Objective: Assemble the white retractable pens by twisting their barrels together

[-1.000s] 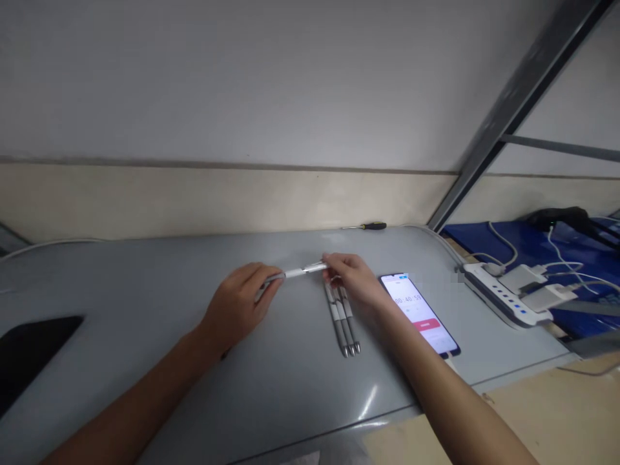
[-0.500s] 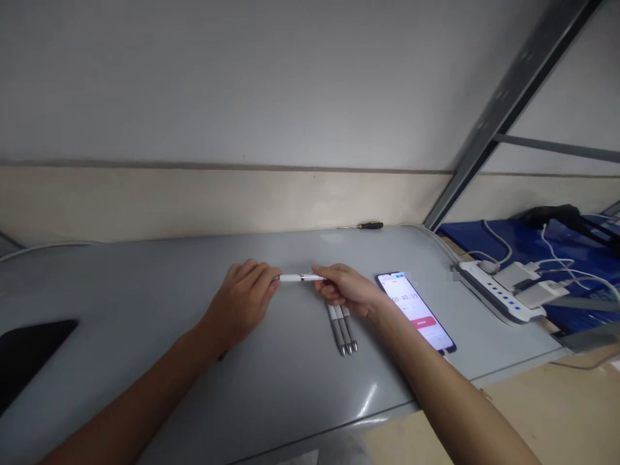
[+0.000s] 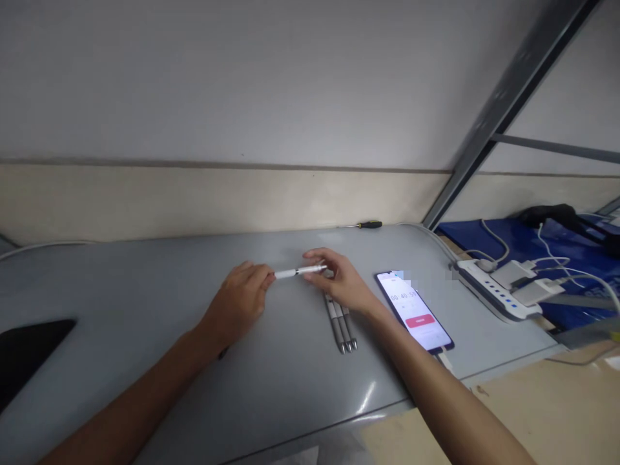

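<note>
My left hand (image 3: 245,290) is closed around one end of a white pen (image 3: 285,274), which it holds nearly level above the desk, its far end tilted slightly up. My right hand (image 3: 334,274) is at the other end of the pen, thumb and fingers spread around it rather than closed on it. Whether a fingertip touches the pen I cannot tell. Just below the right hand, three white-and-grey pens (image 3: 343,328) lie side by side on the grey desk (image 3: 271,387), their upper ends partly hidden by that hand.
A lit phone (image 3: 419,316) with a running timer lies right of the pens, a cable at its lower end. Further right is a power strip (image 3: 498,294) with chargers. A screwdriver (image 3: 371,225) rests by the wall. A black flat object (image 3: 33,349) is at left.
My right hand has loosened its grip, its fingers now spread around the pen's end. The pen has tilted slightly up on the right. My left hand still grips it.
</note>
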The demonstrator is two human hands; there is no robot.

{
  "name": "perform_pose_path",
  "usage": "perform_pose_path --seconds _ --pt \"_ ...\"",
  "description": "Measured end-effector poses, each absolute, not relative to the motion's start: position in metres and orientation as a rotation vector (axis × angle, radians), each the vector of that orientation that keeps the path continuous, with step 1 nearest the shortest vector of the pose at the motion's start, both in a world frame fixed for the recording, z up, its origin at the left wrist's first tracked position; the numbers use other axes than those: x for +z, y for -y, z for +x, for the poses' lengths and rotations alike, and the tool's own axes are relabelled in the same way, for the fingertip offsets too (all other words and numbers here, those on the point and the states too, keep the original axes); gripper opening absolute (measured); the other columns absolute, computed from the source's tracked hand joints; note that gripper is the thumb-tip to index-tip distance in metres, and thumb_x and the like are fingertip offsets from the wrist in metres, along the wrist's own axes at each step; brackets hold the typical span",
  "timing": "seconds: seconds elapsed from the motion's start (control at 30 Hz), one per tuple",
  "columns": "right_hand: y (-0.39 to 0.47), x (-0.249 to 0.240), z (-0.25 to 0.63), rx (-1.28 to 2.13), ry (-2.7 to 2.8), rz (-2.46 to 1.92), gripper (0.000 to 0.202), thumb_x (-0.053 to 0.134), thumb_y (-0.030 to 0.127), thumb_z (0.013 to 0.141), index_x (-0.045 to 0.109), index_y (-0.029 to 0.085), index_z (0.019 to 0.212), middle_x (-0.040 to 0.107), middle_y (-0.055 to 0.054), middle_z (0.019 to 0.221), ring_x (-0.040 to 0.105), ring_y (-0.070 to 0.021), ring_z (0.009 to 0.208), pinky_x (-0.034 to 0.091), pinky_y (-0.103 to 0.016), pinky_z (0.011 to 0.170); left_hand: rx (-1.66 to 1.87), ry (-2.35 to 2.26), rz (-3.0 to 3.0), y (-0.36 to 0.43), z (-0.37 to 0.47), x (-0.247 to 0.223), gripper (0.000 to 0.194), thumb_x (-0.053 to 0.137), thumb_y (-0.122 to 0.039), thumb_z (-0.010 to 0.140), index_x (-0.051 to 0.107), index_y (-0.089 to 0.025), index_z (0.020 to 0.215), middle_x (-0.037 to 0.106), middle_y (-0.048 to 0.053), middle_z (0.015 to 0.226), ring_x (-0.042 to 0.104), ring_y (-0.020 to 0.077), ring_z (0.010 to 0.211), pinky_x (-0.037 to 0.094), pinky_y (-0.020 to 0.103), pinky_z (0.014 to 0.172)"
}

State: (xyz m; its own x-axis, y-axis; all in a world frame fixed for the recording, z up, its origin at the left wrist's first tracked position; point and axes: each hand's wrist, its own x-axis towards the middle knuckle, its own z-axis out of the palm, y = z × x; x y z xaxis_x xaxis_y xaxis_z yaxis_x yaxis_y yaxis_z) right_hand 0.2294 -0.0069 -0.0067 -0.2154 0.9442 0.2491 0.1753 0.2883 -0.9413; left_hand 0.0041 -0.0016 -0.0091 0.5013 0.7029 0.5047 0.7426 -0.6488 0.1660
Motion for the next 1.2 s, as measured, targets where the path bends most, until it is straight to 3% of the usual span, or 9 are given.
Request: perform_pose_path --seconds 0.13,0.3,0.4,0.53,0.67,0.8,0.93,1.07,1.2 --pt "0.0062 -0.0079 0.2329 1.181 1.675 -1.176 0.037 0.054 0.045 0.09 0.058 0.016 0.068 0.05 0.002 0.061 0.041 -0.0096 0.053 0.033 -0.024 0.052 -0.795 1.24 -2.72 0.002 0.0041 -0.0086 0.032 0.031 -0.027 0.1 0.055 -0.019 0.081 0.059 0.003 0.073 0.048 0.02 0.071 0.041 0.035 0.07" --pt "0.0056 -0.0109 0.2348 1.165 1.58 -1.115 0.03 0.073 0.037 0.076 0.061 0.02 0.098 0.06 -0.001 0.085 0.05 -0.0104 0.063 0.036 -0.022 0.051 -0.769 1.297 -2.753 0.001 0.0015 -0.01 0.033 0.029 -0.029 0.101 0.057 -0.018 0.088 0.06 0.004 0.078 0.049 0.0207 0.077 0.041 0.036 0.073" --pt "0.0058 -0.0108 0.2343 1.255 1.641 -1.178 0.03 0.059 0.046 0.087 0.063 0.016 0.086 0.057 -0.001 0.07 0.045 -0.0095 0.054 0.032 -0.023 0.048 -0.774 1.287 -2.768 0.0013 0.0019 -0.0095 0.033 0.029 -0.03 0.101 0.058 -0.017 0.093 0.063 0.005 0.084 0.05 0.0209 0.08 0.041 0.037 0.077" --pt "0.0055 -0.0094 0.2334 1.163 1.63 -1.121 0.026 0.071 0.033 0.077 0.064 0.017 0.096 0.063 -0.002 0.087 0.047 -0.0087 0.059 0.035 -0.022 0.051 -0.762 1.298 -2.792 0.002 0.0026 -0.0086 0.032 0.031 -0.031 0.101 0.059 -0.017 0.096 0.063 0.005 0.087 0.051 0.0209 0.083 0.041 0.037 0.08" --pt "0.0047 -0.0084 0.2337 1.236 1.644 -1.193 0.026 0.061 0.041 0.086 0.066 0.015 0.085 0.059 -0.001 0.071 0.046 -0.0097 0.056 0.034 -0.024 0.051 -0.757 1.279 -2.804 0.0014 0.0018 -0.0104 0.03 0.033 -0.032 0.101 0.058 -0.018 0.097 0.064 0.005 0.091 0.052 0.0213 0.086 0.041 0.037 0.081" --pt "0.005 -0.0079 0.2339 1.121 1.63 -1.117 0.024 0.074 0.031 0.074 0.065 0.017 0.091 0.061 0.0 0.082 0.05 -0.0101 0.064 0.038 -0.023 0.057 -0.735 1.278 -2.81 0.0003 0.0011 -0.0125 0.029 0.032 -0.031 0.101 0.057 -0.018 0.097 0.063 0.005 0.09 0.052 0.0209 0.085 0.041 0.037 0.079" --pt "0.0054 -0.0075 0.2339 1.215 1.653 -1.211 0.025 0.06 0.04 0.087 0.066 0.016 0.082 0.06 0.0 0.07 0.044 -0.0092 0.052 0.034 -0.024 0.051 -0.746 1.267 -2.814 0.0003 0.0007 -0.0124 0.027 0.033 -0.031 0.101 0.057 -0.019 0.098 0.064 0.005 0.091 0.052 0.0208 0.085 0.041 0.037 0.079" --pt "0.0042 -0.008 0.2355 1.089 1.646 -1.152 0.02 0.071 0.029 0.077 0.068 0.017 0.092 0.064 -0.001 0.082 0.052 -0.0114 0.066 0.039 -0.024 0.059 -0.74 1.261 -2.814 0.001 0.0006 -0.0122 0.027 0.033 -0.031 0.101 0.057 -0.019 0.098 0.063 0.004 0.091 0.051 0.0205 0.084 0.041 0.037 0.079" --pt "0.0031 -0.0102 0.2375 1.097 1.711 -1.193 0.021 0.061 0.034 0.087 0.071 0.015 0.084 0.063 -0.001 0.071 0.053 -0.0124 0.063 0.04 -0.026 0.059 -0.719 1.247 -2.811 0.0013 0.0015 -0.0126 0.028 0.033 -0.031 0.102 0.057 -0.018 0.097 0.062 0.005 0.089 0.05 0.0206 0.083 0.041 0.037 0.08"
